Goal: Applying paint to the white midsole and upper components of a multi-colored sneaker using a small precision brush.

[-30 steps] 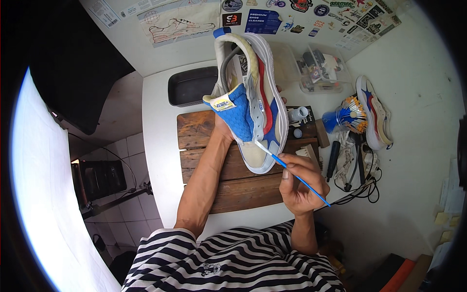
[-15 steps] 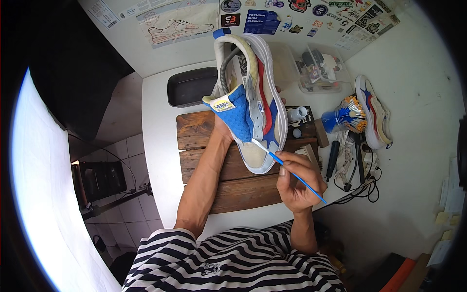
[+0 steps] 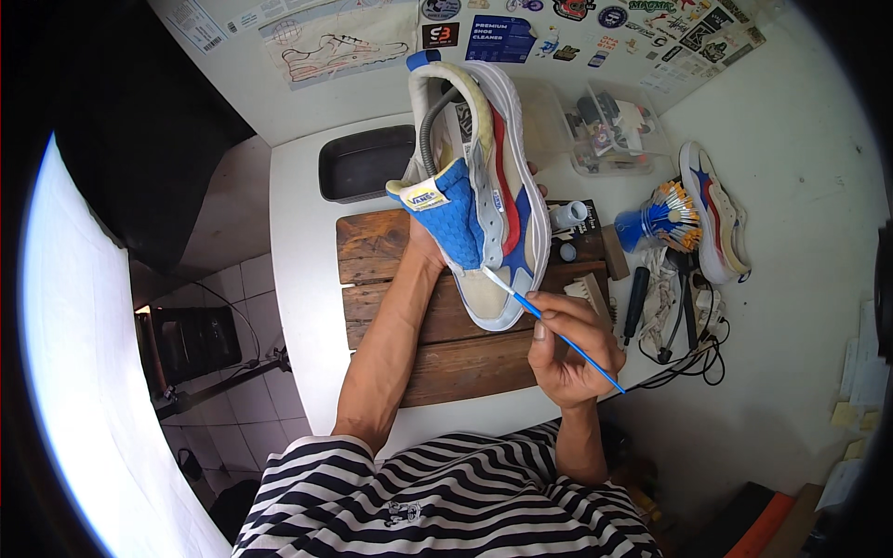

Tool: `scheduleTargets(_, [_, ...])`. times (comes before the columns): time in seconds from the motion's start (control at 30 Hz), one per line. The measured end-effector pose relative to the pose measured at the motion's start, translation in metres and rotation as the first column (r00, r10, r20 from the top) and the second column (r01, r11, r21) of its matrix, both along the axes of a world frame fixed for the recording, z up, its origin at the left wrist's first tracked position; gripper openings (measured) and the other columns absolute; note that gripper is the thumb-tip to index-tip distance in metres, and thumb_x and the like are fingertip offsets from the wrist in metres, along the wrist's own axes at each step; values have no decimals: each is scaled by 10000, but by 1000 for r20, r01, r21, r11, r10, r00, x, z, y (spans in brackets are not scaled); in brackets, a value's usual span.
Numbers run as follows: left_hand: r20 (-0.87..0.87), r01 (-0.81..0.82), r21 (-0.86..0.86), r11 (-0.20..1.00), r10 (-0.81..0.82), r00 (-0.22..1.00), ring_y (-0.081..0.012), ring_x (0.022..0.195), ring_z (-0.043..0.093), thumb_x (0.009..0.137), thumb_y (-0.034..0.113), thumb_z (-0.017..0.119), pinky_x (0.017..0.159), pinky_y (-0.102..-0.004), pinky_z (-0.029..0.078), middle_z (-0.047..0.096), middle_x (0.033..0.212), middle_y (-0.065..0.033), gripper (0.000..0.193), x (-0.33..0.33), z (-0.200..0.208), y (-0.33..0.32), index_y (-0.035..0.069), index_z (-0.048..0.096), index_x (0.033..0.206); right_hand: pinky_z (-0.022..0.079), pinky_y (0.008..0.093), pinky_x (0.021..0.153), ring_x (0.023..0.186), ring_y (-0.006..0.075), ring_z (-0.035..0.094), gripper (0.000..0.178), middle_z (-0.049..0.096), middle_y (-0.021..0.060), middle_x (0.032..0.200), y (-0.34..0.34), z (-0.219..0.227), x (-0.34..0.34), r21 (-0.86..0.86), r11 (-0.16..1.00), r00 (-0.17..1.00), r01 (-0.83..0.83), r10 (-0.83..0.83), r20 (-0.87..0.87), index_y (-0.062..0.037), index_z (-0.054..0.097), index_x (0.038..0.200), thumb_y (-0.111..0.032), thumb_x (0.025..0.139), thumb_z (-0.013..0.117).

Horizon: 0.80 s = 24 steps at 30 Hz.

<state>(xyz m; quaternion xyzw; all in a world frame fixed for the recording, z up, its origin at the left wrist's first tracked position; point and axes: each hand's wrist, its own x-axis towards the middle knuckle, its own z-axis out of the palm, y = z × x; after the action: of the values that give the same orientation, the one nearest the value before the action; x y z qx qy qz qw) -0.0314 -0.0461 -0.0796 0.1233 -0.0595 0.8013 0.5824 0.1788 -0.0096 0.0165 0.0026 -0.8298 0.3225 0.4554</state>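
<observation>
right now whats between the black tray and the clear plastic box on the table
In the head view, the raised sneaker in the left hand sits between the black tray and the clear plastic box.

Sneaker (image 3: 484, 195): blue, red, cream and white, held up above the wooden board, toe toward the person, blue padded tongue pulled out. Paintbrush (image 3: 549, 327): thin, blue handle, slanted, bristle tip touching the sneaker's side near the toe.

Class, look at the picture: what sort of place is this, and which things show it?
Probably a small shoe-painting or repair workbench: the left hand holds a sneaker, the right hand a fine brush, beside a blue brush holder.
</observation>
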Motion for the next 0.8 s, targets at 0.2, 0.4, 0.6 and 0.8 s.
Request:
scheduleTargets(0.2, [-21, -1, -79, 997, 0, 1000, -463, 1368, 523, 1014, 601, 503, 1148, -587, 459, 493, 1511, -288, 834, -4, -9, 2, -5, 375, 1573, 640, 343, 726, 845, 305, 775, 150, 754, 246, 983, 0, -2, 3, -20, 1000, 1000, 11, -11, 15, 46, 601, 1053, 25, 933, 687])
scheduleTargets(0.4, [-31, -28, -17, 999, 28, 999, -458, 1363, 531, 1012, 598, 510, 1150, -579, 457, 497, 1499, -305, 847, -4, -11, 5, -21, 366, 1573, 645, 348, 728, 837, 305, 776, 154, 755, 247, 983, 2, -3, 2, 16, 1000, 999, 11, -11, 31, 47, 600, 1055, 22, 932, 690])
scheduleTargets(0.6, [-61, -18, -74, 997, 14, 998, -458, 1395, 497, 1020, 575, 511, 1163, -582, 449, 475, 1538, -267, 821, -3, -11, 2, -6, 360, 1581, 644, 350, 722, 827, 309, 774, 159, 753, 245, 975, -1, 0, 1, 40, 999, 1000, 5, -6, 16, 49, 602, 1063, 26, 930, 688])
scheduleTargets(0.8, [-45, -33, -23, 999, 31, 998, -455, 1379, 516, 1023, 577, 507, 1153, -572, 462, 489, 1519, -282, 829, -3, -10, 4, -23, 358, 1575, 644, 354, 720, 830, 306, 772, 164, 752, 246, 975, 1, -2, 3, -3, 1000, 1000, 12, -12, -23, 51, 603, 1072, 36, 928, 681])
